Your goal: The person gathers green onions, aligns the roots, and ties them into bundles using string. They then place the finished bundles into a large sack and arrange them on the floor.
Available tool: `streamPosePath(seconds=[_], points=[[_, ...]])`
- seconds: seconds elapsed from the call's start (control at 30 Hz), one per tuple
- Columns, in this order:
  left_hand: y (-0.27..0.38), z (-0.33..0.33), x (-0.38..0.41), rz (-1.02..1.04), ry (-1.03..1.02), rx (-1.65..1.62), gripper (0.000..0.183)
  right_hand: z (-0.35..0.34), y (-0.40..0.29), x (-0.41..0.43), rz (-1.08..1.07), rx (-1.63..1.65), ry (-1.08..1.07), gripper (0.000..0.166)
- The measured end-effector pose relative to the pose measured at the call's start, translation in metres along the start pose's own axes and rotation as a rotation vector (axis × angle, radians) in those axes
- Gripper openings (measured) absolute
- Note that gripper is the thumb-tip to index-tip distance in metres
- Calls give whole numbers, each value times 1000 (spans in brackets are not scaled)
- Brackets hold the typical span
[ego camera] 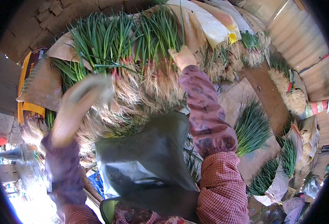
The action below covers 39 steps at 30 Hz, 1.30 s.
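Observation:
Spring onions [119,39] with green leaves, reddish stem bases and pale stringy roots lie in a thick row before me. My right hand [184,57], pale and perhaps gloved, is at the right end of this row. Its fingers are bent around a spring onion stalk [182,25], whose thin leaf rises above the hand. Blurred by motion, my left hand [83,98] is over the left part of the row, near the roots [125,86]. I cannot make out its fingers or anything in them. A dark plastic sheet [144,151] covers my lap.
Paper and plastic sacks [206,19] cover rooted bundles at the back. On the right, a loose bunch of green leaves [252,128] lies on brown paper [245,165]. More wrapped bundles [289,156] lie beyond it. A yellow-and-brown bag [31,70] stands at left.

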<state>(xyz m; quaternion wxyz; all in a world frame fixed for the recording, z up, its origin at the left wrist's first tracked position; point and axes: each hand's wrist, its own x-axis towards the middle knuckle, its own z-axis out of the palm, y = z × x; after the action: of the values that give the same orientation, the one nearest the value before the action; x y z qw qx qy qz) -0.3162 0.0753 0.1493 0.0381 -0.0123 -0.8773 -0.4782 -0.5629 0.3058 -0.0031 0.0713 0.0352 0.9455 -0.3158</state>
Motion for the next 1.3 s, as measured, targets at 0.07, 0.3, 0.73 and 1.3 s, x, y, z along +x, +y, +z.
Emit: streamPosePath(seconds=[0.07, 0.3, 0.73, 1.3], points=[[4, 41, 78, -13, -117, -23, 39, 20, -17, 11, 70, -58, -139, 68], [-112, 127, 192, -299, 30, 692, 57, 60, 40, 71, -314, 10, -178, 43], [-160, 109, 243, -567, -46, 451, 30, 68, 19, 61, -290, -151, -175, 55], [-135, 139, 220, -297, -266, -785, 33, -19, 10, 39, -484, 516, -693, 41]])
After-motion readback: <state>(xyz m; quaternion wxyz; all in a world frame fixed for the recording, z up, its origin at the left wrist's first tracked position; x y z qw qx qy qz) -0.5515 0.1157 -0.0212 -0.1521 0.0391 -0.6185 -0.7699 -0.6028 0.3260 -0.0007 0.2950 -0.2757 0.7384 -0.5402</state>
